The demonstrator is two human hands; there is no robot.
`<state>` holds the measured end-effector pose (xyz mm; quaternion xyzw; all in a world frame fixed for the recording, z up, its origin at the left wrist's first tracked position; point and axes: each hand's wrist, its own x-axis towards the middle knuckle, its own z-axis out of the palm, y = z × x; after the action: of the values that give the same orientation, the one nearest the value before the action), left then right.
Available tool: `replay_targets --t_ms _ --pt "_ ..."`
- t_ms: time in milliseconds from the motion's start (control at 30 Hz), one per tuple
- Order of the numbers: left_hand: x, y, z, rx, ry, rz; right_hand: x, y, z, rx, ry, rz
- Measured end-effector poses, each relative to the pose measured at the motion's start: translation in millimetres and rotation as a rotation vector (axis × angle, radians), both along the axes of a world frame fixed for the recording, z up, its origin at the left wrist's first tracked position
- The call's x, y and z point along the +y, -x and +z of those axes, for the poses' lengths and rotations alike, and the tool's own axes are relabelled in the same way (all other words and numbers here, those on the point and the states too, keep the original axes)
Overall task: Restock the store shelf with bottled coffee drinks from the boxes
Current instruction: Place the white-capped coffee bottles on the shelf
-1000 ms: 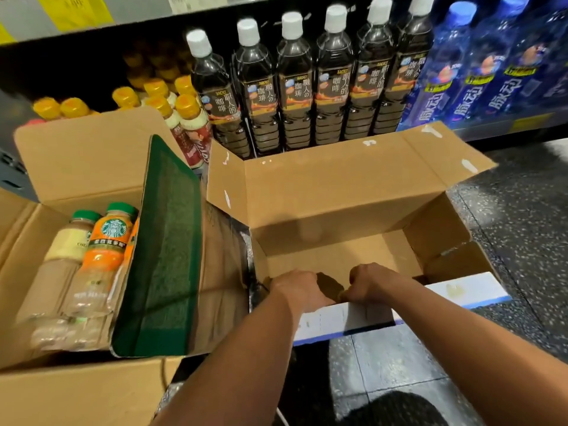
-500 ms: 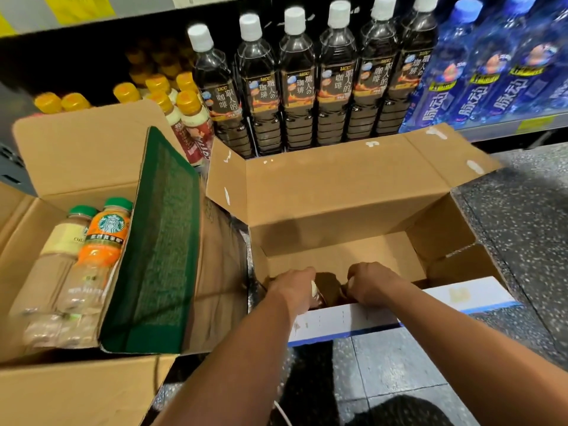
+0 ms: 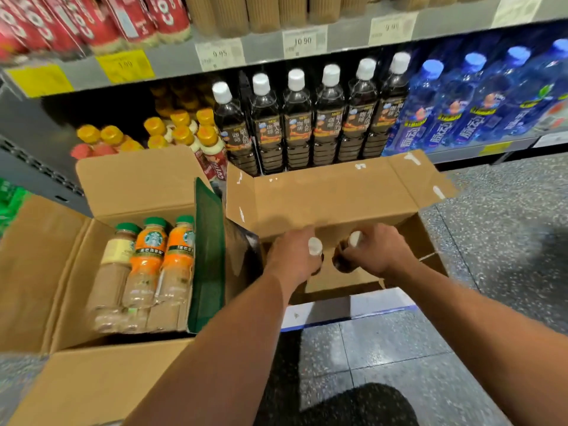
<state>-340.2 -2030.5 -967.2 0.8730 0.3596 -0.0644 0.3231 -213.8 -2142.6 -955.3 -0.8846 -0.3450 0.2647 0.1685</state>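
Dark coffee bottles [image 3: 339,260] were gripped upright by left hand [image 3: 292,259] and right hand [image 3: 376,256] at the open cardboard box [image 3: 322,204], shelf row [image 3: 295,130] straight beyond.

The dark bottle [image 3: 315,246] in the left grip [image 3: 292,259] was covered almost fully by the fingers; only its white cap was seen. The second bottle [image 3: 340,260], in the right grip [image 3: 379,256], was hidden below its shoulder. The small print on the price tags [image 3: 302,41] was blurred. The red packs [image 3: 92,20] were cut off by the top edge.
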Motion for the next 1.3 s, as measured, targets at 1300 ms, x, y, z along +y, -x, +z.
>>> replay_targets --t_ms 1300 --pt "88 84 760 -0.640 -0.300 0.346 115 80 775 -0.070 -0.767 0.010"
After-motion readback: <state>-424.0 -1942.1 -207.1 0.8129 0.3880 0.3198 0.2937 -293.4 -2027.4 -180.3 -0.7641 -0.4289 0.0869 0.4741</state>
